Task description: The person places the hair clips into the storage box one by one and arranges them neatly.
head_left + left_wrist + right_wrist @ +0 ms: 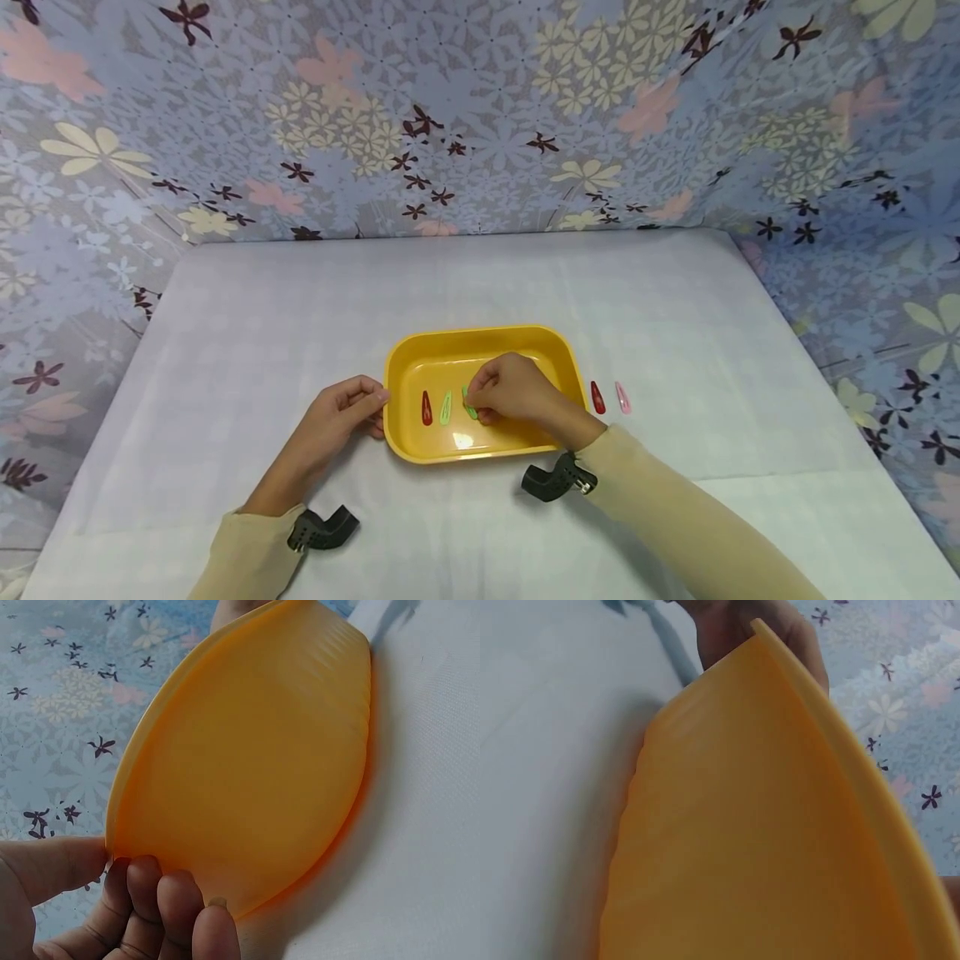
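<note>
A yellow tray [480,457] stands on the white-covered table. My left hand [347,414] pinches its left rim, the thumb at the edge and the fingers against the outer wall, as the left wrist view shows. Inside the tray, my right hand [512,390] holds a green hair clip [469,403] between thumb and fingers, close to the tray floor. To the left of that clip lie a light green hair clip [446,408] and a red hair clip [427,408], side by side. The right wrist view shows mostly the tray's outer wall [727,802]; the clips are hidden there.
Outside the tray's right side, a red hair clip [597,397] and a pink hair clip [623,397] lie on the white cloth [300,300]. Flowered fabric [480,117] hangs behind and beside the table. Each wrist wears a black camera mount [324,529].
</note>
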Available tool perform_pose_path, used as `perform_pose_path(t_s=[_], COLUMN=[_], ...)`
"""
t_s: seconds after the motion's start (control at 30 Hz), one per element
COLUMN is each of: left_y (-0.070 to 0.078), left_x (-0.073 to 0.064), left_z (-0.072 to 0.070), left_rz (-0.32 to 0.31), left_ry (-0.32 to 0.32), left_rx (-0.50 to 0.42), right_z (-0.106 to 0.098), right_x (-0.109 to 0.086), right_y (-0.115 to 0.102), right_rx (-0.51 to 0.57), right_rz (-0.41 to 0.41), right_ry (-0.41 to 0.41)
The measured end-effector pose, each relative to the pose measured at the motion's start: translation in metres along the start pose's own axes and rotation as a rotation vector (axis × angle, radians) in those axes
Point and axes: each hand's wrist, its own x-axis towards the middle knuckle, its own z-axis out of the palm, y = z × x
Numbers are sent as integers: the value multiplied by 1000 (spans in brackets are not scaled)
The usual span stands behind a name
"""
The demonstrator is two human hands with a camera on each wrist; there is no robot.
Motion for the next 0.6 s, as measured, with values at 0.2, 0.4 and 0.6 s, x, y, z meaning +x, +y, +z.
perform_pose_path(t_s=[0.2,0.4,0.6], left_y=[1,3,2], left_x=[0,0,0], left_z=[0,0,0], left_rz=[-6,-12,-17], left_ry=[3,6,8], left_rx=[10,21,26], right_z=[2,4,4], right_x=[-1,-1,-3], right_y=[-3,-7,-9], right_rx=[-63,-141,-181], right_rz=[8,-1,-16], right_ry=[30,46,50])
